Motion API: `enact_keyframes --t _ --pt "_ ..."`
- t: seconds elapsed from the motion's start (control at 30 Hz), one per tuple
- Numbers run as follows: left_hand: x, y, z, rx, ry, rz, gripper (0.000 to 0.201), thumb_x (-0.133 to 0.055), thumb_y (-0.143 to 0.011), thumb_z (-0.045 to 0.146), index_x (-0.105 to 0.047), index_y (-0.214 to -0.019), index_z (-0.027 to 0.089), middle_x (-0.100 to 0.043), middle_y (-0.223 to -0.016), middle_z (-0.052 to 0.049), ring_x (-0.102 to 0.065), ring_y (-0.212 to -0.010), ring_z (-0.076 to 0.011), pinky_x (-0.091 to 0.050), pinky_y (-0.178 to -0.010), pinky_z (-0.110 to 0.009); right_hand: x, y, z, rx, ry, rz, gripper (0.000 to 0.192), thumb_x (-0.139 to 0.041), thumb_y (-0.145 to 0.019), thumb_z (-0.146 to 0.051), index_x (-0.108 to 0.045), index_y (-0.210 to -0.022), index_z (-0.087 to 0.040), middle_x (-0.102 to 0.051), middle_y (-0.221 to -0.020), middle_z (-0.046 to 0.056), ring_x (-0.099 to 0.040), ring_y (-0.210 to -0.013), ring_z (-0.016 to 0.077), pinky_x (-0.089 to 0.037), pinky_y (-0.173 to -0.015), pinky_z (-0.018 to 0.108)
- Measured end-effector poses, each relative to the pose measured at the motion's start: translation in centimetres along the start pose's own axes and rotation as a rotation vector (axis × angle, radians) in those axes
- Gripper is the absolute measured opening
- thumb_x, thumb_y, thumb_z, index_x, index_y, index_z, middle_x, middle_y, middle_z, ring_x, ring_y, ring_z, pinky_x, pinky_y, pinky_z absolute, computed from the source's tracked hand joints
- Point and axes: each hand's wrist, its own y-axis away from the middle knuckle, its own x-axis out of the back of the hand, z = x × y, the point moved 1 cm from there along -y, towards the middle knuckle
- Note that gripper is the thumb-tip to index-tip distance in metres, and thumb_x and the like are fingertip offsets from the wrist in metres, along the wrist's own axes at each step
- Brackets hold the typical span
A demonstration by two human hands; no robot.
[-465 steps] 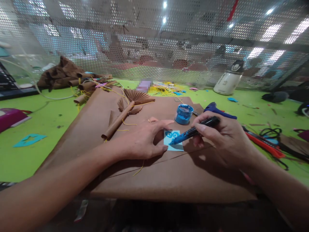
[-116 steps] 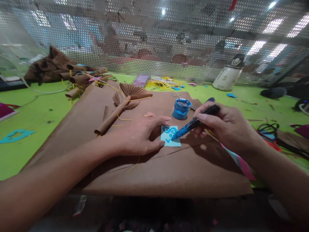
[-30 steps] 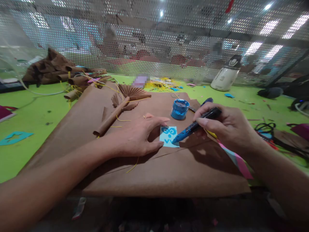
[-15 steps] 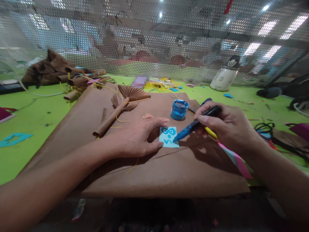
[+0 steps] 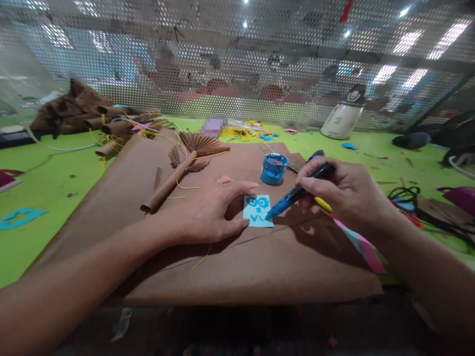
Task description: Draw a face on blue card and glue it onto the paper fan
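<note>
A small light-blue paper square (image 5: 257, 213) lies on a brown kraft paper sheet (image 5: 237, 267) and carries darker blue painted eyes and zigzag marks. My left hand (image 5: 208, 210) rests flat on the sheet with its fingertips holding down the square's left edge. My right hand (image 5: 345, 195) grips a black pen-like tool (image 5: 297, 192) coated in blue paint, its tip touching the square's lower right part. An open pot of blue paint (image 5: 273, 168) stands just behind the square.
A rolled brown paper tube with pleated fans (image 5: 185, 160) lies on the sheet's far left. More brown rolls (image 5: 92, 116) pile at the back left. A white jug (image 5: 343, 118) stands by the perforated screen. Black cables and red tools (image 5: 411, 202) sit at right on the green table (image 5: 55, 173).
More blue marks have appeared on the square: first eyes, then a zigzag row below them. The tool's tip has shifted slightly along the lower part. My left hand has stayed in place.
</note>
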Motion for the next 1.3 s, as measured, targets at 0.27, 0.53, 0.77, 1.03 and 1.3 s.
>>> enact_keyframes --t 0.27,0.53,0.77,1.03,1.3 --pt "0.12 0.04 0.1 0.023 -0.003 -0.011 0.051 -0.056 -0.085 0.036 -0.043 -0.134 0.028 -0.056 -0.123 -0.007 -0.051 -0.111 -0.0251 -0.042 -0.095 -0.042 0.04 -0.12 0.17 -0.015 -0.059 0.032 0.008 -0.059 -0.083 -0.022 -0.056 -0.077 -0.019 -0.061 -0.054 -0.002 -0.06 -0.046 0.0119 -0.046 -0.043 0.021" --pt "0.07 0.0 0.12 0.009 0.016 0.008 0.05 -0.057 -0.084 0.036 -0.045 -0.133 0.027 -0.058 -0.12 -0.006 -0.053 -0.109 -0.0247 -0.042 -0.093 -0.04 -0.22 -0.03 0.22 -0.005 -0.038 -0.015 0.006 -0.057 -0.083 -0.017 -0.058 -0.078 -0.02 -0.061 -0.054 -0.003 -0.059 -0.047 0.0115 -0.049 -0.045 0.022" --pt "0.19 -0.01 0.23 0.048 -0.007 -0.015 0.056 -0.057 -0.084 0.037 -0.042 -0.137 0.025 -0.056 -0.117 -0.007 -0.054 -0.104 -0.0234 -0.043 -0.092 -0.038 -0.05 -0.4 0.31 0.001 -0.014 0.035 0.008 -0.058 -0.082 -0.018 -0.055 -0.074 -0.019 -0.061 -0.05 -0.002 -0.057 -0.042 0.011 -0.045 -0.041 0.02" --pt "0.1 0.02 0.08 0.027 0.008 -0.004 0.053 -0.056 -0.084 0.038 -0.044 -0.135 0.027 -0.056 -0.118 -0.006 -0.053 -0.107 -0.0236 -0.042 -0.093 -0.038 -0.23 -0.04 0.32 0.014 -0.074 0.03 0.006 -0.058 -0.082 -0.019 -0.057 -0.076 -0.021 -0.061 -0.052 -0.002 -0.059 -0.045 0.0128 -0.047 -0.042 0.022" --pt "0.13 -0.04 0.13 0.042 -0.017 -0.013 0.057 -0.056 -0.084 0.037 -0.042 -0.137 0.025 -0.056 -0.116 -0.008 -0.054 -0.106 -0.0238 -0.042 -0.093 -0.039 -0.16 -0.29 0.3 0.023 -0.001 0.024 0.006 -0.057 -0.081 -0.018 -0.057 -0.075 -0.02 -0.061 -0.051 -0.002 -0.057 -0.043 0.0118 -0.046 -0.042 0.022"
